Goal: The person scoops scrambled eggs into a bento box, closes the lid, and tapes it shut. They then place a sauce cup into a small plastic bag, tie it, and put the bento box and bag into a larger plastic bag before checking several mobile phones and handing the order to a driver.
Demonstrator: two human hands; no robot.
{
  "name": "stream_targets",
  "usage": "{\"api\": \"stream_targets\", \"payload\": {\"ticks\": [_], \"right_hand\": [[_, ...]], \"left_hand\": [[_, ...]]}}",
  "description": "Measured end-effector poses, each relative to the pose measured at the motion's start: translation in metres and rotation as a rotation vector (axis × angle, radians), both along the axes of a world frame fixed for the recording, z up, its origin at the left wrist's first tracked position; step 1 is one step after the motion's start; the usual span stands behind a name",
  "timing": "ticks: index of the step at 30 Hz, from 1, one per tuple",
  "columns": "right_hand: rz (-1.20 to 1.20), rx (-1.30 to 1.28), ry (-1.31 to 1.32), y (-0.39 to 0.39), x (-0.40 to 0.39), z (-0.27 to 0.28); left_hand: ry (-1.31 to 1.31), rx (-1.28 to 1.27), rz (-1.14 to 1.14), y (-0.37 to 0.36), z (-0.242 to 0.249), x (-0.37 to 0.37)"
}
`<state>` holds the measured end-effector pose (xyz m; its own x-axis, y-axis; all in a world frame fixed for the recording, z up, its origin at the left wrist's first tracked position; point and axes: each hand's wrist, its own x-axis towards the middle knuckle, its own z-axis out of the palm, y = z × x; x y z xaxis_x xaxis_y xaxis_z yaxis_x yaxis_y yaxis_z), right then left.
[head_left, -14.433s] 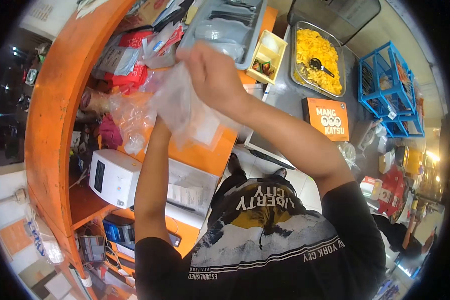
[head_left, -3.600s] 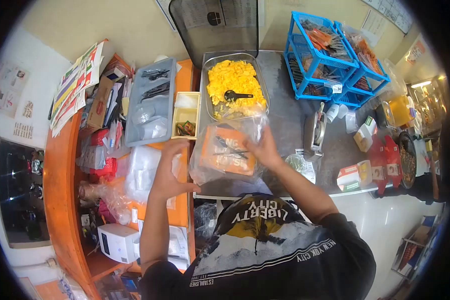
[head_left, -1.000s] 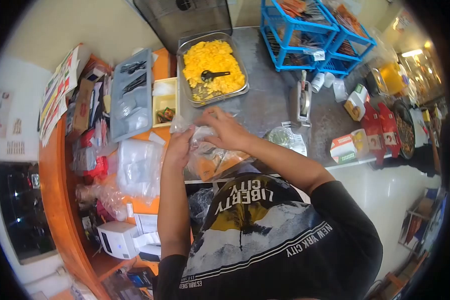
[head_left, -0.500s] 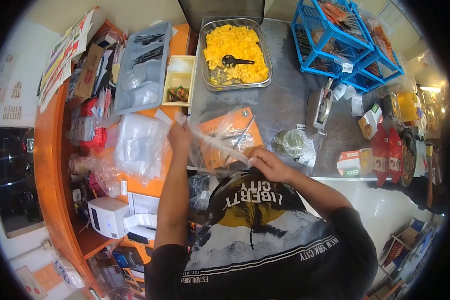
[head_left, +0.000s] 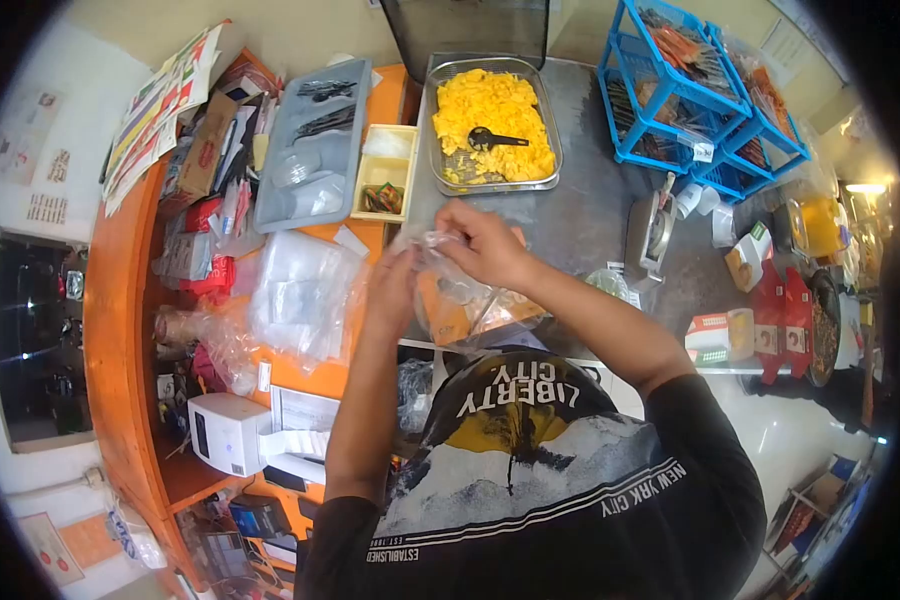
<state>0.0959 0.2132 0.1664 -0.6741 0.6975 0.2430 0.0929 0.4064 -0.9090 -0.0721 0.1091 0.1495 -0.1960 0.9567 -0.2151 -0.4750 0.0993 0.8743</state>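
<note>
Both hands grip the gathered top of a clear plastic bag: the left hand is pinched on its left side, the right hand on its right, close together. An orange box lies inside, at the near edge of a dark counter. The box is already bagged; the top is bunched, with no finished knot discernible among the fingers

Beyond the bag, on the far side, a tray holds yellow food and a black spoon. Blue racks stand far right, near a tape dispenser. To the left, an orange worktop bears folded clear plastic and a grey cutlery tray. Pale floor shows near right
</note>
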Motion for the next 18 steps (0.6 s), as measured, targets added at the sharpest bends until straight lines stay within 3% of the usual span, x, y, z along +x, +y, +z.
{"api": "stream_targets", "payload": {"ticks": [1,3,4,7,10,14,16,18], "right_hand": [[-0.006,0.112,-0.074,0.002,-0.008,0.004],[-0.115,0.061,-0.215,-0.003,-0.015,0.023],[-0.166,0.039,-0.287,-0.003,-0.020,0.031],[-0.033,0.412,-0.030,0.015,-0.031,-0.015],[0.083,-0.157,-0.308,0.030,-0.027,-0.017],[0.329,-0.652,-0.053,0.035,-0.010,-0.018],[0.440,-0.830,0.171,0.034,-0.003,-0.020],[0.403,-0.750,0.102,0.040,-0.003,-0.018]], "left_hand": [[0.004,0.015,-0.031,-0.001,-0.002,0.004],[0.009,0.043,-0.081,-0.006,-0.010,0.005],[0.158,0.102,-0.170,-0.012,0.022,0.014],[0.481,0.164,-0.097,-0.016,0.013,0.025],[0.424,-0.009,0.073,-0.006,-0.012,0.014],[0.401,0.007,0.204,-0.006,-0.023,-0.005],[0.127,0.058,0.184,-0.006,-0.026,-0.006],[-0.211,0.109,0.114,-0.004,-0.025,-0.006]]}}
